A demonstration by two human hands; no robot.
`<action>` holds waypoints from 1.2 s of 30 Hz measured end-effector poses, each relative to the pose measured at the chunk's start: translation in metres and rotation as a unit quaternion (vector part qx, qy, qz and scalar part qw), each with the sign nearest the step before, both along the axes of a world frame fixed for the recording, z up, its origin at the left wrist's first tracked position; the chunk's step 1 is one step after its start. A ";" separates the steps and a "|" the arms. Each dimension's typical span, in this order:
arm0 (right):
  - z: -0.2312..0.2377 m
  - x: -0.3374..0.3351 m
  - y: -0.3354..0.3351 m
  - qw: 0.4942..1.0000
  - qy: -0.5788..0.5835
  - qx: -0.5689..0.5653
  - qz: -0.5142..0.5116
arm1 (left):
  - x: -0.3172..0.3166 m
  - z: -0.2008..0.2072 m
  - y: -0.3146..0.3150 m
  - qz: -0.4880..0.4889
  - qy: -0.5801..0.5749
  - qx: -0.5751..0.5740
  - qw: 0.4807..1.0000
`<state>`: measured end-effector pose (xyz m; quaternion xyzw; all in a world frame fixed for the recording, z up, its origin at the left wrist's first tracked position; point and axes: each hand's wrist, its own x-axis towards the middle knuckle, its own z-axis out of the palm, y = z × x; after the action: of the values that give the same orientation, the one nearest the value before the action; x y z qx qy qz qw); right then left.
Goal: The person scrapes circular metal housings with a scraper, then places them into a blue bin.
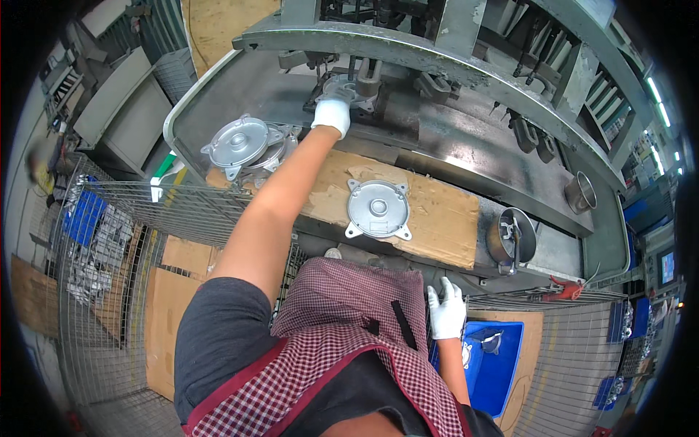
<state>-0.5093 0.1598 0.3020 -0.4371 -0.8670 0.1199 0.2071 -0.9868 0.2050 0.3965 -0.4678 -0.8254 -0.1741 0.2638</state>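
My left hand [333, 113], in a white glove, reaches forward under the machine. Its fingers are on a round silver metal casting [366, 89] in the fixture; they are blurred and partly hide it. My right hand [446, 312], also in a white glove, hangs beside my apron with its fingers apart and holds nothing. Between them, a similar round casting with corner lugs [378, 209] lies flat on a cardboard sheet [448, 226] at the front edge. More castings [239, 143] are stacked at the left of the machine bed.
A metal pot [501, 240] with tools in it stands at the bench's right, and a metal cup [580, 193] lies tilted behind it. A blue bin [502, 371] sits below my right hand. Wire cages [95, 291] flank me. A green-and-white brush-like tool [162, 175] is at the left edge.
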 end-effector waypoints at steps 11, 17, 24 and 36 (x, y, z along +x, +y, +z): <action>0.040 0.068 0.049 0.969 0.174 0.108 -0.140 | 0.045 0.001 -0.028 -0.028 -0.004 -0.061 0.998; 0.050 0.167 0.173 0.736 0.235 0.243 -0.586 | 0.096 -0.029 -0.072 -0.101 -0.095 0.040 0.990; 0.059 0.190 0.219 0.806 0.185 0.041 -0.561 | 0.152 -0.095 -0.150 -0.094 -0.177 0.008 0.980; 0.115 -0.045 0.039 0.957 -0.226 -0.131 0.129 | 0.176 -0.087 -0.150 -0.084 -0.124 -0.044 0.988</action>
<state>-0.5548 0.1987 0.4166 -0.3607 -0.9169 0.1558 -0.0702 -0.8112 0.0547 0.3098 -0.5211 -0.8166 -0.2153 0.1231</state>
